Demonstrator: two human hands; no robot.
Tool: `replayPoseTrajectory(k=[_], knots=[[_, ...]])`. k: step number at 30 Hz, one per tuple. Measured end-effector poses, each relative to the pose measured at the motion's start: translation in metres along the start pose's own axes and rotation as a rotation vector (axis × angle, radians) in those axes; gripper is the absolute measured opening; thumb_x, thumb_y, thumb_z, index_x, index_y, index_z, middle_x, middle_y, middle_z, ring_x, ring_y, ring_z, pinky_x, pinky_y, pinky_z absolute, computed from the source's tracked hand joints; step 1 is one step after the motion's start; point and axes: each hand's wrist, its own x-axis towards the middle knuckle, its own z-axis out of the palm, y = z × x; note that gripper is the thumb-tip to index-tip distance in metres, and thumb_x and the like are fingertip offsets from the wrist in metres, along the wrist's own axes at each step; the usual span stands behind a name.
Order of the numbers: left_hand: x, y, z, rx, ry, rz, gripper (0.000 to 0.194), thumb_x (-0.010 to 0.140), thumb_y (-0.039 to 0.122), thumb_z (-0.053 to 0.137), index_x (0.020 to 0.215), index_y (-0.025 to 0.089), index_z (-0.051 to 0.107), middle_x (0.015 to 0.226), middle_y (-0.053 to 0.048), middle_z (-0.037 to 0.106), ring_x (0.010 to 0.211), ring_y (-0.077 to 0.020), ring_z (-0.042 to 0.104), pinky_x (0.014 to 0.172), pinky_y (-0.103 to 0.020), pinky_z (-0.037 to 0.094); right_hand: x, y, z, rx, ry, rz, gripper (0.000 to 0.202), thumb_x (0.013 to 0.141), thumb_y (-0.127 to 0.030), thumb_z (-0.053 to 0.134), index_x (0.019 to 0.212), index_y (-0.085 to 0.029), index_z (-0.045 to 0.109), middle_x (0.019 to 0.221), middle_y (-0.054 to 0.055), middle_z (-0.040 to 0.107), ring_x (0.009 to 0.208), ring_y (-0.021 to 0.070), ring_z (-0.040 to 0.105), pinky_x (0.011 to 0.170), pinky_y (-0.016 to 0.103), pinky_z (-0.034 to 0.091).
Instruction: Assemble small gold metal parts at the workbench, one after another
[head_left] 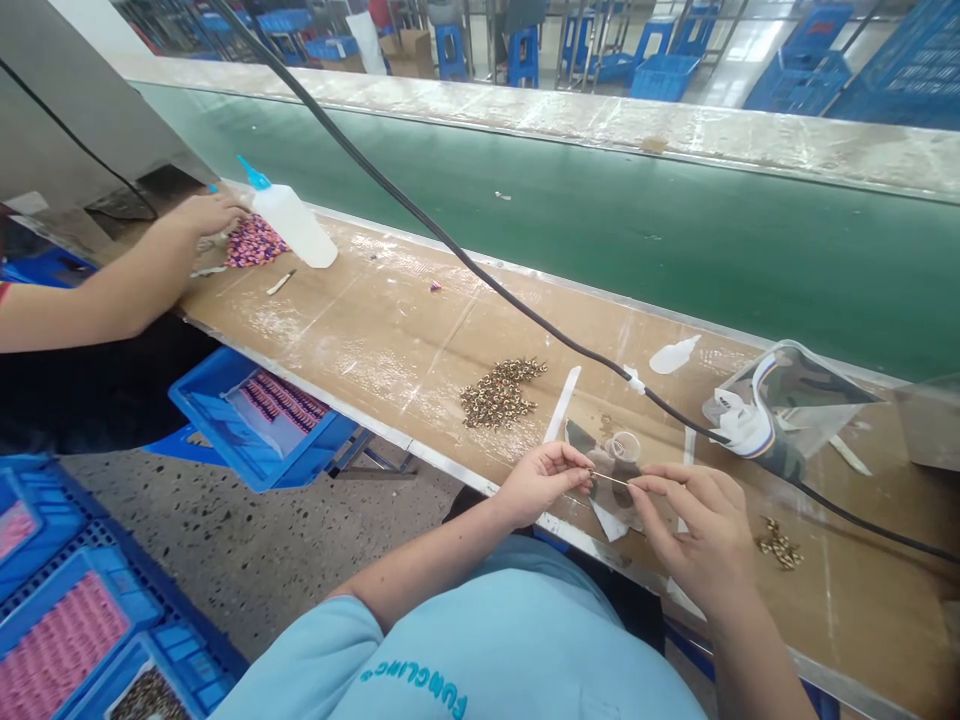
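Note:
My left hand point(541, 484) is closed in a pinch on a small brown-and-gold piece point(591, 473), mostly covered by the fingertips. My right hand point(701, 515) pinches a thin pale stick point(613, 480), whose far tip meets that piece. Just beyond the hands a small clear round dish point(624, 446) rests on a dark patch of the table. A larger pile of similar brown-and-gold pieces point(499, 395) lies to the left, and a smaller cluster point(780, 545) lies right of my right hand.
A black cable point(450, 245) crosses the brown worktable point(360, 330). A camouflage cap with a clear visor point(780, 400) lies at right. Left are a white squeeze bottle point(296, 225), pink-purple pieces point(253, 240) and another person's hand point(210, 213). A green belt point(570, 200) runs behind.

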Motion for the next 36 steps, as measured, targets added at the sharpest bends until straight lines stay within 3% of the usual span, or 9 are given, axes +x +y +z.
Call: replayPoseTrajectory(k=[19, 30, 36], knots=[[-0.001, 0.003, -0.001, -0.013, -0.021, -0.024, 0.041, 0.059, 0.042, 0.082, 0.077, 0.012, 0.061, 0.07, 0.0, 0.062, 0.065, -0.0091, 0.06, 0.068, -0.025, 0.049, 0.004, -0.014, -0.001, -0.072, 0.003, -0.064, 0.008, 0.085, -0.021, 0.061, 0.078, -0.023, 0.065, 0.082, 0.0, 0.068, 0.078, 0.0148, 0.057, 0.079, 0.033, 0.038], [0.001, 0.001, -0.006, -0.034, -0.068, -0.019, 0.039, 0.062, 0.04, 0.08, 0.079, 0.012, 0.06, 0.071, -0.001, 0.062, 0.064, -0.0093, 0.058, 0.067, -0.026, 0.048, -0.002, 0.001, 0.001, -0.002, 0.082, 0.113, 0.009, 0.085, -0.028, 0.06, 0.078, -0.023, 0.063, 0.081, 0.002, 0.065, 0.078, 0.017, 0.058, 0.076, 0.034, 0.041], [0.003, 0.0, -0.009, -0.052, -0.088, -0.022, 0.037, 0.063, 0.038, 0.08, 0.078, 0.012, 0.06, 0.071, -0.001, 0.062, 0.064, -0.0088, 0.059, 0.065, -0.024, 0.047, 0.001, 0.015, 0.0, -0.139, 0.129, 0.054, 0.006, 0.083, -0.025, 0.064, 0.079, -0.022, 0.064, 0.081, 0.003, 0.066, 0.071, 0.0161, 0.058, 0.071, 0.033, 0.042]])
